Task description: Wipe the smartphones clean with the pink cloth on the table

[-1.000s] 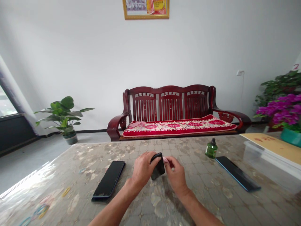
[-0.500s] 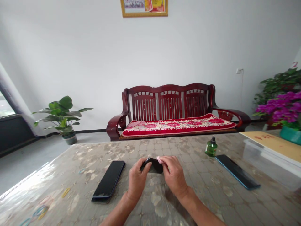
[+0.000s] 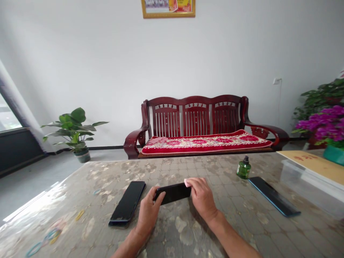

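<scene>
A black smartphone (image 3: 176,194) is held up above the table, long side across. Its left end is pinched between the thumb and fingers of my left hand (image 3: 147,213). At the phone's upper right corner is my right hand (image 3: 202,197), fingers closed on a small pale pink pad (image 3: 186,182), perhaps a folded cloth. The pad touches the phone's edge; most of it is hidden by the fingers. To the left, another dark phone (image 3: 128,201) lies on the table, with something thin under it. A blue-edged phone (image 3: 274,196) lies at the right.
A green bottle (image 3: 243,168) with a black cap stands behind the blue-edged phone. Several rubber bands (image 3: 48,240) lie at the left of the patterned tabletop (image 3: 172,168). A clear box (image 3: 309,182) and purple flowers (image 3: 328,123) are at the right. Beyond is a wooden bench (image 3: 196,114).
The phone has turned from a tilted, foreshortened pose to show its long dark face. My left hand has moved left and slightly down; my right hand stays at the right end with the pink pad.
</scene>
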{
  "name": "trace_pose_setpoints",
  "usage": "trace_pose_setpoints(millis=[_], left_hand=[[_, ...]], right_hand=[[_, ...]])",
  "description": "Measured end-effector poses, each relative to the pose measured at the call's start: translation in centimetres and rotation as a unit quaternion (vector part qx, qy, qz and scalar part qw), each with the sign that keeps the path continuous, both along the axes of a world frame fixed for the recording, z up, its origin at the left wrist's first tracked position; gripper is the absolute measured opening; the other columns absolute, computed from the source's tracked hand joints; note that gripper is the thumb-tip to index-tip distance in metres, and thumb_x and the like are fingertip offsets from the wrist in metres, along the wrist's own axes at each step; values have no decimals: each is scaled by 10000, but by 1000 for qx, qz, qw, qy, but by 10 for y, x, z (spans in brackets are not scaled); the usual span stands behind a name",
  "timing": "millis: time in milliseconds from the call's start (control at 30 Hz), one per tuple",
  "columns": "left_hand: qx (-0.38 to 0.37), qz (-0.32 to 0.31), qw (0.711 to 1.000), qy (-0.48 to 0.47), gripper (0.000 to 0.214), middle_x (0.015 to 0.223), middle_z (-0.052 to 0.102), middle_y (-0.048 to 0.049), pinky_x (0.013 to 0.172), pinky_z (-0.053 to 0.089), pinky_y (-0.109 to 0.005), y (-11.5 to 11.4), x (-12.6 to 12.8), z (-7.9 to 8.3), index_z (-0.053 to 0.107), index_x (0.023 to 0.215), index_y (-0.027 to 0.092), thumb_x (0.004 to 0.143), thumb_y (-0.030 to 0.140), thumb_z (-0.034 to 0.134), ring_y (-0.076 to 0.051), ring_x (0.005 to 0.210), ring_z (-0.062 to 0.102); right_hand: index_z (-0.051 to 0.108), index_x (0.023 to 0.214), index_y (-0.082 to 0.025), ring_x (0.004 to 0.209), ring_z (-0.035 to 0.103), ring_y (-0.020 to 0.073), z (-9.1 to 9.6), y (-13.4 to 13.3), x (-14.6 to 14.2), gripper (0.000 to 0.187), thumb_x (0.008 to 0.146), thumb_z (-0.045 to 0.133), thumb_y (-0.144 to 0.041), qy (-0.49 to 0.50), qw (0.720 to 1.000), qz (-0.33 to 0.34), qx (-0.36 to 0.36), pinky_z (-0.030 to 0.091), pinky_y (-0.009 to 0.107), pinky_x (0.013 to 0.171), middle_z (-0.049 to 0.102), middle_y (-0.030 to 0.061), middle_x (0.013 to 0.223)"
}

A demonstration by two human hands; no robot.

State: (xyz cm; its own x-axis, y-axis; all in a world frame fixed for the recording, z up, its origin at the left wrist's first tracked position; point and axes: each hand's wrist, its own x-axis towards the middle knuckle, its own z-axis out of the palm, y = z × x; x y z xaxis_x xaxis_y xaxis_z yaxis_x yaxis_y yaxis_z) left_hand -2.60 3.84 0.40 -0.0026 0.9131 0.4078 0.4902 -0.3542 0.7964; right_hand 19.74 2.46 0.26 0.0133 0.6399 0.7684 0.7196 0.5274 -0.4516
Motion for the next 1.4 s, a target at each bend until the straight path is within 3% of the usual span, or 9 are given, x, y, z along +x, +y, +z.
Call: trace_pose_setpoints(millis=[200,300,433,600,733,867,1100,1300,1400], left_hand=[[-35,16,999,-1,363,656,580,36,607,459,-271,1,0,-10,646,1010,197,797,479,562,-190,633,583],[-73,11,997,15,410,666,597,26,618,460,-285,3,2,-12,664,1049,185,770,469,562,-200,639,584],[-138,-27,990,24,456,899,708,-51,742,491,-327,4,6,-16,659,1102,161,770,453,546,-239,791,642],[-159,-91,980,75,484,1194,664,-113,1012,407,-365,-2,10,-20,651,1189,136,797,386,514,-280,1126,585],[-184,-184,960,102,656,1259,617,-122,1011,419,-349,-11,11,-13,535,1355,117,728,303,586,-277,1143,563],[-182,-261,939,129,752,1273,610,-85,990,442,-337,-20,8,1,514,1387,168,638,163,582,-255,1129,563],[-131,-309,916,218,748,1433,512,-57,1094,363,-396,-22,4,5,521,1397,274,669,155,645,-289,1279,488],[-97,-338,914,203,629,1323,600,-35,1003,435,-304,-21,6,0,584,1336,301,731,248,749,-258,1187,565],[-104,-314,917,223,666,1311,597,-74,994,442,-303,-25,12,-4,584,1339,261,712,304,803,-272,1183,570]], right_hand=[[707,888,-224,862,648,218,-12,12,3,197,860,520,-279,186,977,-36,-103,495,331,797,727,54,899],[714,873,-190,825,670,234,-17,15,0,306,838,572,-459,296,939,-4,-173,507,325,760,739,75,872],[725,865,-167,801,676,246,-22,18,-5,397,764,630,-539,361,910,16,-202,509,328,745,745,90,855],[727,870,-175,808,674,242,-28,19,-5,361,765,644,-510,367,907,20,-205,504,323,746,745,85,862],[729,871,-175,801,672,239,-32,21,-4,359,765,654,-509,367,908,15,-201,505,316,734,745,82,852],[730,877,-169,801,673,240,-31,22,-2,364,751,661,-504,380,903,21,-201,508,317,735,747,85,854],[722,877,-169,805,672,240,-28,23,-2,368,739,664,-505,396,895,36,-202,513,322,742,746,82,860],[711,882,-171,811,677,238,-33,28,-1,344,751,629,-478,373,905,33,-203,511,327,759,745,83,875],[707,868,-176,798,679,236,-33,36,-1,328,754,606,-467,348,912,39,-212,513,327,749,744,81,859]])
